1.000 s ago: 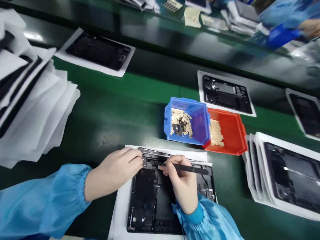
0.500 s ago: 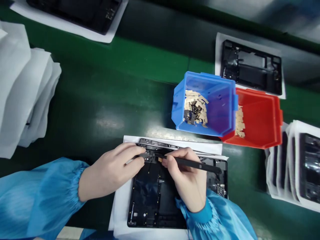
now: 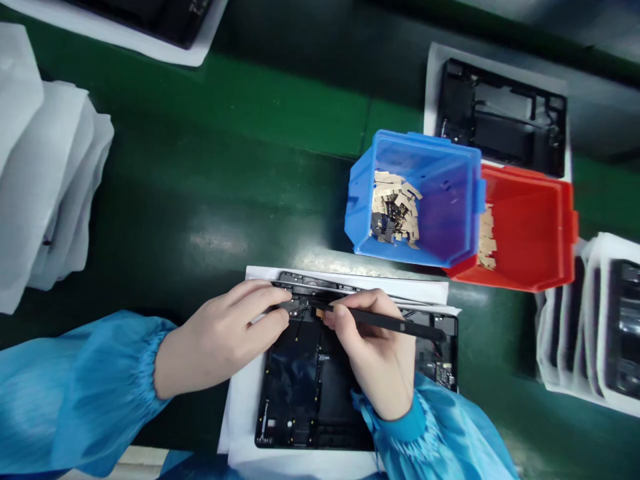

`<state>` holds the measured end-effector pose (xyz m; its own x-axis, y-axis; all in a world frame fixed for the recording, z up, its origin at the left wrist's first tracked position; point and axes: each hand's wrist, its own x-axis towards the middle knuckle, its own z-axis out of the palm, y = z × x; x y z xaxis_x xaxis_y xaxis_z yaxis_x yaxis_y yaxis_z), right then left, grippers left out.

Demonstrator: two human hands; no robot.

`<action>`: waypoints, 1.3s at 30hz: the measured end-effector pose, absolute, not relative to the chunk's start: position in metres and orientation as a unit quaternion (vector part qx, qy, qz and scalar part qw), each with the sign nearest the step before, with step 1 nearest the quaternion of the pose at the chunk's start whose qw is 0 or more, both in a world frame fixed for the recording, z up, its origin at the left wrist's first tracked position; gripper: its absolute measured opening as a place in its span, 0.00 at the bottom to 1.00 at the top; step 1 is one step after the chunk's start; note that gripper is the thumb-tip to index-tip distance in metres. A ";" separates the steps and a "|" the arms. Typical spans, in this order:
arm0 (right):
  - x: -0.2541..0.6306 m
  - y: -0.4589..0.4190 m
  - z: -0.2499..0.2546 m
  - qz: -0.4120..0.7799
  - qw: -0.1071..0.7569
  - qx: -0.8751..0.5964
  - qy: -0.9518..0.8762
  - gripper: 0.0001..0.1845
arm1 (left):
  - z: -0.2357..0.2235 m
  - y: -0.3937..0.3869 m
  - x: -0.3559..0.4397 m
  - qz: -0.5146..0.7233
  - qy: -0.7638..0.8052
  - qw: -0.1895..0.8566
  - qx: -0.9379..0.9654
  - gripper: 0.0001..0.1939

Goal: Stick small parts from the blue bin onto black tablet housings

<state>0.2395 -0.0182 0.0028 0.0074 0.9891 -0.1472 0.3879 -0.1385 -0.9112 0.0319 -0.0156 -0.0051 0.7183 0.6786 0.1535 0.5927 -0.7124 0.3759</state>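
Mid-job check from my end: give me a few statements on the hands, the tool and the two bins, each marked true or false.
1. The right hand holds a dark slim tool. True.
2. The left hand is at the upper left of the black casing. True.
3. Small pale pieces lie in the blue bin. True.
4. The red bin stands left of the blue bin. False: the red bin is on its right in the picture.
5. The casing lies directly on the table. False: white sheets lie under the casing.
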 end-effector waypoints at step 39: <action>0.252 -0.019 -0.004 0.392 0.354 -0.629 -0.570 0.07 | -0.004 -0.012 0.046 0.116 0.353 0.054 0.927 0.17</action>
<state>0.2524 -0.0188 -0.0035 0.0425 0.9951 -0.0893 0.4397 -0.0989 -0.8927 0.0461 -0.0122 -0.0044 0.7237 0.6670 0.1769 0.6420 -0.7448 0.1819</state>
